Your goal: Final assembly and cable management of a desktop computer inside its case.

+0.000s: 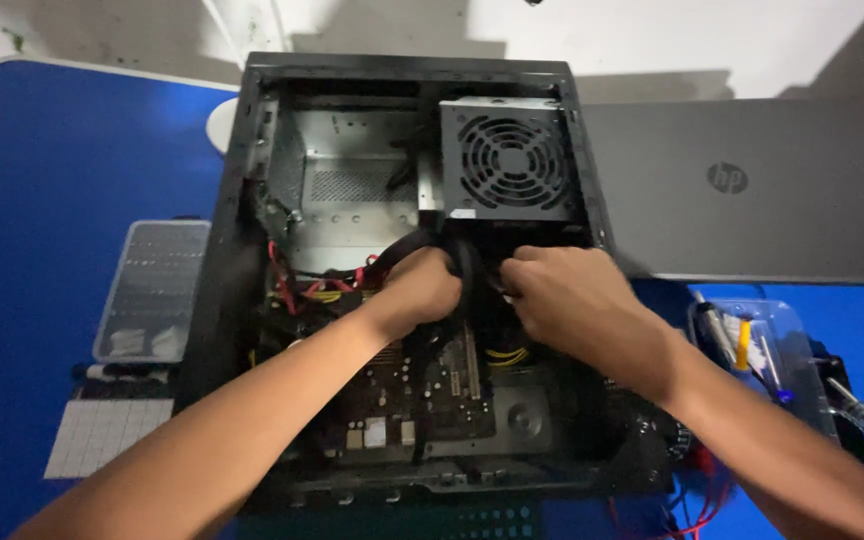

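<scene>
Black cables [462, 262] in clenched fingers [430, 268]

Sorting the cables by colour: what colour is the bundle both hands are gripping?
Black: the cable bundle gripped by the left hand and right hand, seen in the head view.

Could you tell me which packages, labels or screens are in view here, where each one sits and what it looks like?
Closed laptop: right of the computer case, flat grey lid, round dark emblem.
Label: small white strip below the power supply fan.
Clear plastic box: left of the case, rectangular, lidded.
</scene>
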